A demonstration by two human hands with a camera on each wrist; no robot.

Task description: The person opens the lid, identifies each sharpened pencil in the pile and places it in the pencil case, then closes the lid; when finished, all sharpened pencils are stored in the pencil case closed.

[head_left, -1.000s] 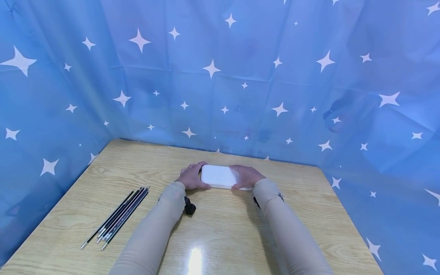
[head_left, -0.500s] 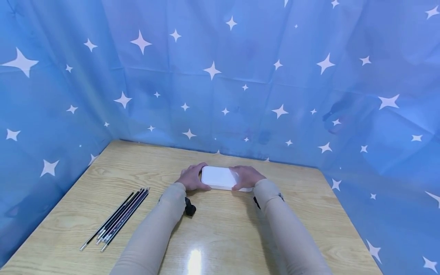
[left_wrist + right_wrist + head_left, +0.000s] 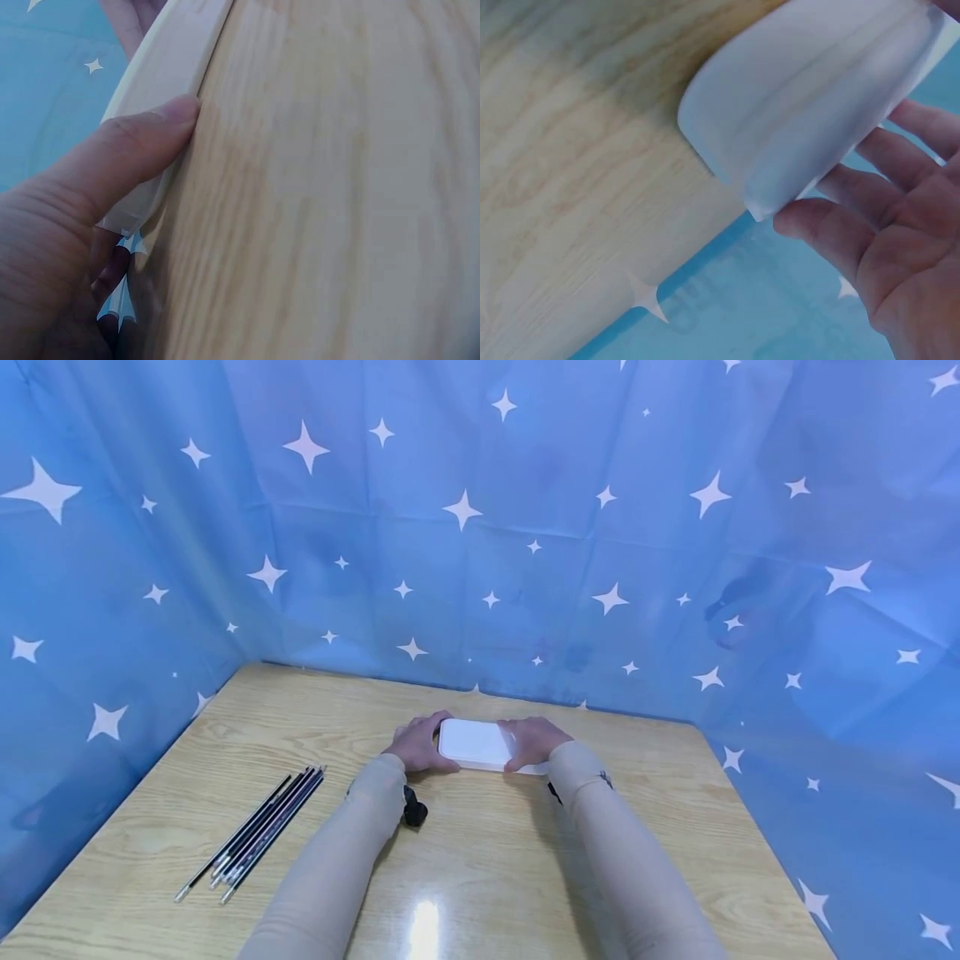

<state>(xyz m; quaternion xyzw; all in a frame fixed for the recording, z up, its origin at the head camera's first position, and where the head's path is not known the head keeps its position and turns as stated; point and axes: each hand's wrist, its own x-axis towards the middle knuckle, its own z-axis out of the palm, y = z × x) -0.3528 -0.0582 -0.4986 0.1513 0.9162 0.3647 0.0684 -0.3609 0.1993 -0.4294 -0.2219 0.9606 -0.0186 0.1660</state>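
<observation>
A white rounded box (image 3: 474, 742) lies on the wooden table, toward its far side. My left hand (image 3: 420, 746) grips its left end, the thumb (image 3: 142, 146) pressed along the front wall and the fingers mostly hidden behind. At the other end my right hand (image 3: 535, 741) holds the box between thumb and fingers; the right wrist view shows the fingers (image 3: 889, 184) along the far side. There, an upper white part (image 3: 817, 150) sits over a lower white part (image 3: 720, 120), which sticks out past it at the right end. Whatever is inside is hidden.
Several dark pencils (image 3: 262, 831) with pale ends lie in a loose bundle on the table's left side. A blue curtain (image 3: 480, 543) with white stars hangs behind the table (image 3: 480, 877). A black wrist device (image 3: 414, 808) hangs under the left sleeve.
My right hand has shifted slightly left along the box, and a little more of the lower white part shows by it. The left hand and the pencils stay put.
</observation>
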